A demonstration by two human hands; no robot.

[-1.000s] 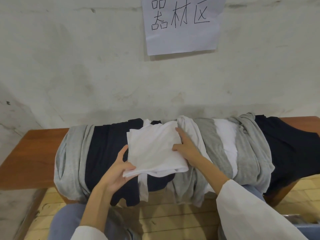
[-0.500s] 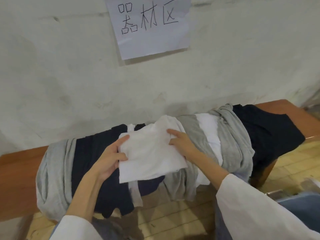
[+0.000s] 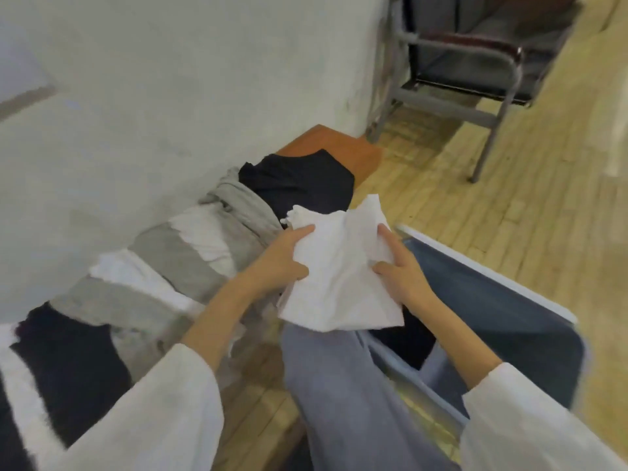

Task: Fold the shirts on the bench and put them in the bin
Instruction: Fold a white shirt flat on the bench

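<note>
Both hands carry a folded white shirt (image 3: 339, 266) in the air, right of the bench, above my knee and the near rim of the bin. My left hand (image 3: 282, 260) grips its left edge, thumb on top. My right hand (image 3: 397, 270) holds its right edge, fingers spread over the cloth. The blue-grey bin (image 3: 530, 321) with a pale rim stands on the floor at the right; something dark lies inside it. Along the wooden bench (image 3: 343, 147) lie several grey, white and dark navy shirts (image 3: 190, 266), draped side by side.
A plastered wall runs behind the bench. A metal-framed chair (image 3: 475, 62) stands on the wooden floor at the upper right. My knee in blue-grey trousers (image 3: 339, 385) is between the bench and the bin.
The white shirt has been lifted off the pile and carried right, toward the bin. My view has swung right, so the bin and chair are now in sight.
</note>
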